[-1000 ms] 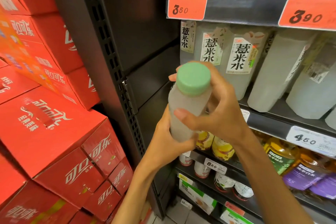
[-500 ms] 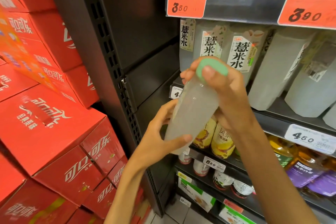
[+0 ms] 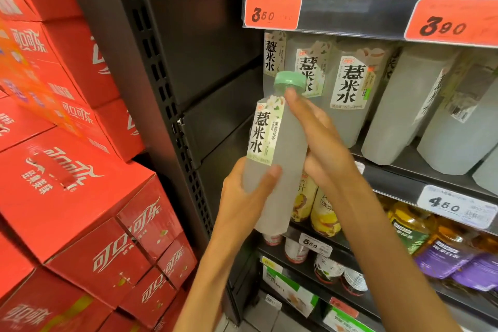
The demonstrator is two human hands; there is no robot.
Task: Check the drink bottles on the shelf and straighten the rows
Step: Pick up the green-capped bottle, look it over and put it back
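Shop aisle is seen from the head view: dark metal shelving on the right, its perforated upright running down the middle of frame, stacked red cola cartons filling the left side. On the middle shelf a row of cloudy white drink bottles is stood, labels with large black characters facing out on the left ones; the bottles further right are turned, so their labels are seen edge-on or blurred. Orange price tags are fixed to the shelf edge above the row, a white tag to the edge below it. Yellow-labelled and purple-labelled bottles are seen on lower shelves, details blurred. One bottle of the same cloudy drink, green cap up and tilted slightly right, is held off the shelf, in front of the row's left end, label turned toward the camera. Left hand is wrapped round the lower body, thumb across the front below the label. Right hand is laid against the bottle's right side, fingers stretched out, one fingertip reaching the neck just under the cap.
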